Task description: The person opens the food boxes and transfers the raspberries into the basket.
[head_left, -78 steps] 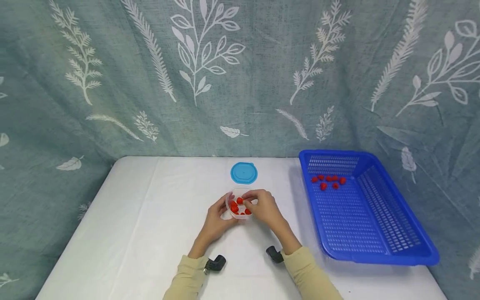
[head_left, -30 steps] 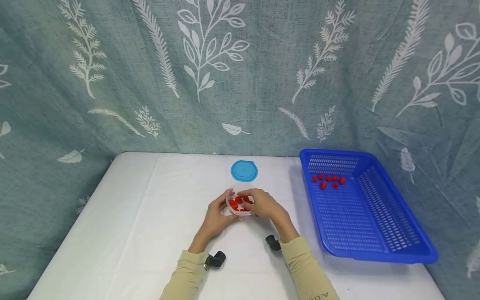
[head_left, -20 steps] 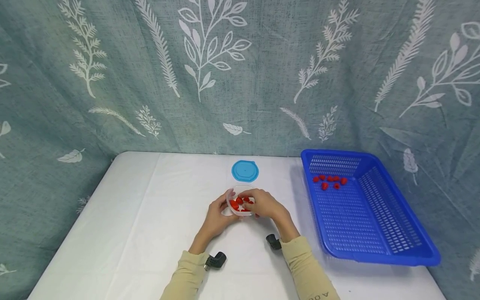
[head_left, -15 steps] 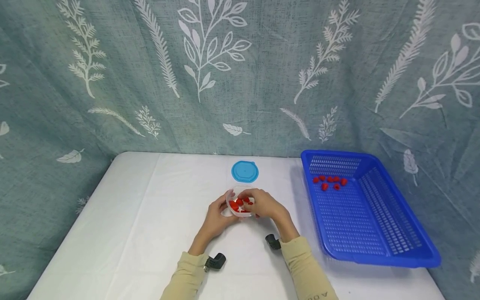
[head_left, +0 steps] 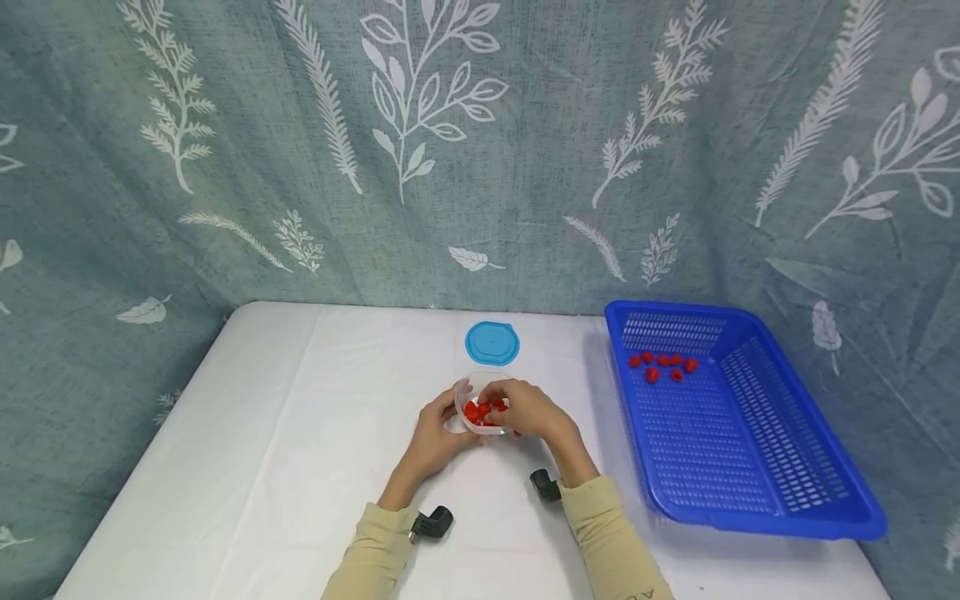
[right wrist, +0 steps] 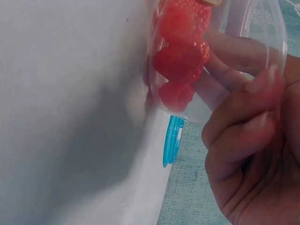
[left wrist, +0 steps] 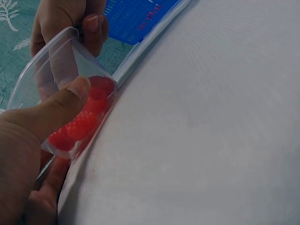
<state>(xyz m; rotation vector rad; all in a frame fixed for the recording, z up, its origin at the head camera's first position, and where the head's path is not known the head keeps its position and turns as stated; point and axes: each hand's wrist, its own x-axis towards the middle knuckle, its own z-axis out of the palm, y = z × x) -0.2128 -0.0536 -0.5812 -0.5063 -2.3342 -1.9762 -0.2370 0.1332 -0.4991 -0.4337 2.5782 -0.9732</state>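
Observation:
A small clear plastic container [head_left: 459, 398] with several red raspberries [head_left: 480, 410] sits in the middle of the white table [head_left: 300, 433]. My left hand [head_left: 444, 423] grips its left side; in the left wrist view my thumb [left wrist: 70, 99] presses the wall over the raspberries [left wrist: 86, 118]. My right hand [head_left: 512, 405] curls over the right rim. Its fingers [left wrist: 75, 28] pinch the far wall of the container [left wrist: 33, 82]. In the right wrist view the container [right wrist: 262, 28] is tipped, the raspberries [right wrist: 180, 54] are piled against its wall, and my fingers [right wrist: 243, 124] are curled beside it.
A round blue lid [head_left: 491, 342] lies flat just behind the container, seen edge-on as the lid [right wrist: 172, 140]. A blue perforated basket [head_left: 780, 492] stands on the right with several raspberries [head_left: 663, 365] at its far end. A leaf-patterned curtain hangs behind the table.
Both hands stay on the container. My right fingers have slid a little lower over its right rim and the raspberries have shifted inside.

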